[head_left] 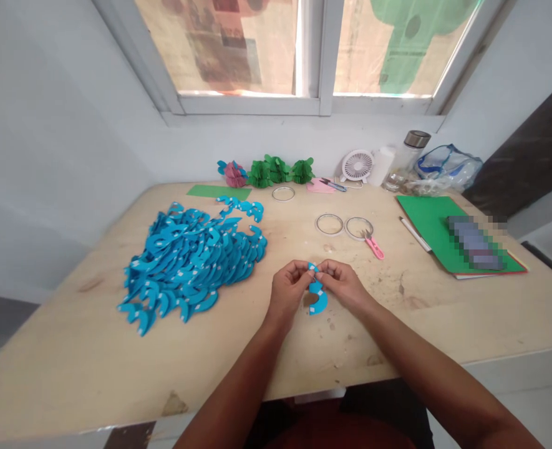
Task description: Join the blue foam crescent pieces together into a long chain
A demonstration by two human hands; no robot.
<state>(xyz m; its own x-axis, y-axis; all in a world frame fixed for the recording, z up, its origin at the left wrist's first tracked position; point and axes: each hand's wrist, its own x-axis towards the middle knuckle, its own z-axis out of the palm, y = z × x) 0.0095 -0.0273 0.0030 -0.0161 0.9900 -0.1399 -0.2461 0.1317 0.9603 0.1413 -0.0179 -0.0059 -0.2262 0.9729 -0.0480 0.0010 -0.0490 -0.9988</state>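
Note:
A curved blue paper piece [320, 302] with small white patches hangs between my hands, above the front middle of the table. My left hand [290, 288] pinches its upper end from the left. From the other side, my right hand [338, 280] pinches the same end, thumbs and fingertips nearly meeting. The fingers hide part of the piece, so its exact fold is unclear. Left of my hands lies a large heap of similar blue paper pieces [196, 255], many bearing white patches.
Tape rolls [329, 215] and pink-handled snips [373, 244] lie beyond my hands. Green sheets [425, 218] with a blurred phone [476, 243] and a pen [415, 234] are at right. Folded green paper shapes [276, 171], a small fan [357, 166] and a bottle [409, 156] stand along the wall.

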